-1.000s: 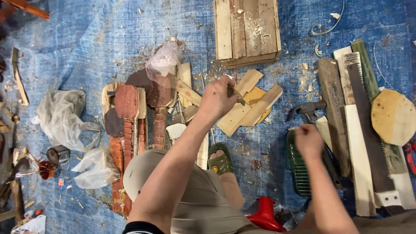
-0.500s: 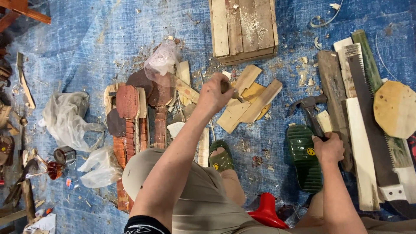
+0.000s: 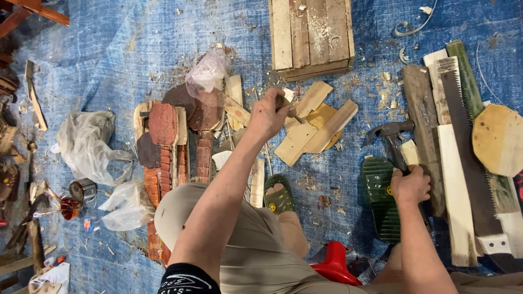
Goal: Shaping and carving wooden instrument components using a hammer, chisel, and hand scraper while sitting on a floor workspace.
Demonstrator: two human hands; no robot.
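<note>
My left hand [image 3: 266, 117] reaches out over a heap of pale wood offcuts [image 3: 318, 128] on the blue tarp [image 3: 109, 65]. It is shut on a small dark-tipped tool [image 3: 287, 106] whose tip points at the offcuts. My right hand [image 3: 409, 186] rests low at the right, closed around the handle of a claw hammer [image 3: 390, 130]. The hammer head lies on the tarp just past a loose green sandal [image 3: 381, 198].
A slatted wooden crate [image 3: 310, 35] stands at the back. Planks, a hand saw [image 3: 463, 136] and an octagonal board [image 3: 498, 139] lie at the right. Reddish-brown shaped wood pieces [image 3: 163, 125] and crumpled plastic bags [image 3: 87, 144] lie at the left. A red stool [image 3: 333, 264] is under me.
My right hand has moved right and down along the hammer and closed on its handle. My left hand has stayed over the offcuts with the small tool.
</note>
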